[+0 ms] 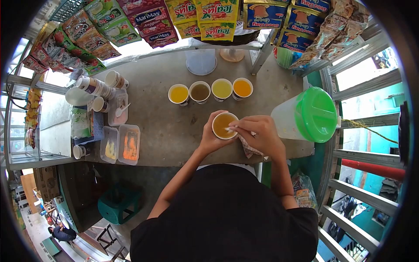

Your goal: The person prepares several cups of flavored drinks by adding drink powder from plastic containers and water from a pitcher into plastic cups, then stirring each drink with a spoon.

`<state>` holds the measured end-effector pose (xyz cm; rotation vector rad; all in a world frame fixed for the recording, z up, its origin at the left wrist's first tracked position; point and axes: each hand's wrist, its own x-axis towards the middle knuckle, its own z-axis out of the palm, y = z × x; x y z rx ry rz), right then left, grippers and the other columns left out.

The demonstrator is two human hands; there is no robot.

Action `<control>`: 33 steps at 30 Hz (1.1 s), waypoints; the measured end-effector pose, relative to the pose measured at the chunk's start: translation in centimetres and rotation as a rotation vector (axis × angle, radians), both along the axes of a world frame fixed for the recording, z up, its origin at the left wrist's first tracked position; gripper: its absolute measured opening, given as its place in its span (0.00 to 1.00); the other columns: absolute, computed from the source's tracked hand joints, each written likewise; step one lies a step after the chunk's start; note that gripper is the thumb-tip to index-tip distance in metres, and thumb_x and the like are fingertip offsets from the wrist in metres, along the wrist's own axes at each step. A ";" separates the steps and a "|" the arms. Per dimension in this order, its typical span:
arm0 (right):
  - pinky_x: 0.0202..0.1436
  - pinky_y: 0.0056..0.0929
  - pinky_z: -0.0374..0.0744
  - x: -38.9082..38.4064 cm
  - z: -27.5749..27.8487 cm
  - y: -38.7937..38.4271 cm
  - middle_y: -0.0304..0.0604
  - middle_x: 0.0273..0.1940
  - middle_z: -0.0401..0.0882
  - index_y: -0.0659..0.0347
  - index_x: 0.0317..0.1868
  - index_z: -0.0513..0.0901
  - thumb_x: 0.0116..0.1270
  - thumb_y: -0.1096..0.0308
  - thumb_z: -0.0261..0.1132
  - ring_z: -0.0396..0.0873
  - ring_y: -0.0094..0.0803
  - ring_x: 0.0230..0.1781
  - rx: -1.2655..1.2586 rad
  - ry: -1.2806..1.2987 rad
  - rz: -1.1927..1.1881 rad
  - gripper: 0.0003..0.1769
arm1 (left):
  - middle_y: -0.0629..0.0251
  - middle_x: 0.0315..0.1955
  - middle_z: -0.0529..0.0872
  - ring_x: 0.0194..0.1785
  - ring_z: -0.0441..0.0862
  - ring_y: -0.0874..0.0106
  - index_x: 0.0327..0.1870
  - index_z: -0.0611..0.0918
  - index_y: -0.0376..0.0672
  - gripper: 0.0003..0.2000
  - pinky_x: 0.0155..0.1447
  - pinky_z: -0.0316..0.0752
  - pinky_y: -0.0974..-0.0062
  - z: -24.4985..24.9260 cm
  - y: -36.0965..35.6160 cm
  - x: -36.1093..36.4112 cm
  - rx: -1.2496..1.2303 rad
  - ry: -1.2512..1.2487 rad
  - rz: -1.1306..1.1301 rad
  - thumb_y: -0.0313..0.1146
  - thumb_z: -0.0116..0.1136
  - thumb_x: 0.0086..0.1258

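My left hand [211, 134] is wrapped around a paper cup [225, 136] of amber-brown drink. Pinched in my right hand [260, 133] is a white spoon [229, 129], its lower end dipped in that drink. A checked cloth [248, 146] lies on the counter, partly hidden beneath my right hand. Beyond the held cup stand several filled paper cups in a row: a yellow drink [179, 94], a dark brown one [200, 92], a pale yellow-green one [222, 89] and an orange one [242, 88].
To the right is a large clear jug with a green lid [318, 114]. Plastic tubs of orange powder [131, 143] and yellowish powder [110, 146] sit at left, near stacked paper cups [95, 86]. Drink sachets [217, 19] hang overhead. A green stool [118, 204] stands below the counter.
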<state>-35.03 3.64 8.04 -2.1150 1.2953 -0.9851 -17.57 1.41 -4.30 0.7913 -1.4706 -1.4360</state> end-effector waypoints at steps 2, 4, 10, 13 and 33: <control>0.31 0.29 0.79 0.0 0.1 -0.1 0.44 0.31 0.86 0.60 0.40 0.88 0.60 0.74 0.69 0.84 0.38 0.27 0.000 0.089 -0.056 0.07 | 0.61 0.50 0.82 0.54 0.81 0.72 0.61 0.70 0.40 0.38 0.59 0.76 0.72 0.0 0.0 -0.1 -0.010 0.002 0.008 0.29 0.78 0.46; 0.31 0.29 0.79 0.5 -0.3 -0.3 0.44 0.31 0.86 0.59 0.39 0.89 0.59 0.74 0.70 0.84 0.38 0.27 -0.071 0.103 -0.117 0.07 | 0.61 0.50 0.82 0.54 0.81 0.72 0.61 0.70 0.40 0.38 0.59 0.76 0.72 -0.2 -0.1 -0.2 -0.064 -0.035 0.024 0.29 0.78 0.46; 0.30 0.35 0.77 0.4 -1.0 0.1 0.39 0.28 0.83 0.56 0.37 0.87 0.61 0.69 0.67 0.81 0.40 0.26 -0.014 -0.106 0.051 0.05 | 0.61 0.50 0.82 0.54 0.81 0.71 0.61 0.70 0.40 0.38 0.60 0.76 0.72 -0.1 -0.1 0.1 0.009 0.000 -0.011 0.30 0.78 0.47; 0.32 0.34 0.79 0.1 -0.1 -0.1 0.40 0.31 0.85 0.57 0.38 0.87 0.59 0.71 0.67 0.83 0.40 0.28 -0.024 0.095 -0.072 0.06 | 0.61 0.50 0.82 0.54 0.81 0.72 0.61 0.70 0.40 0.38 0.60 0.75 0.72 0.2 0.1 -0.1 -0.033 -0.014 0.016 0.30 0.78 0.47; 0.31 0.34 0.79 0.5 -1.0 0.0 0.41 0.30 0.85 0.57 0.39 0.87 0.60 0.71 0.68 0.82 0.37 0.28 -0.044 -0.066 0.017 0.06 | 0.61 0.49 0.82 0.54 0.81 0.72 0.61 0.71 0.39 0.37 0.59 0.76 0.73 0.0 -0.3 0.0 -0.031 0.006 0.007 0.29 0.78 0.48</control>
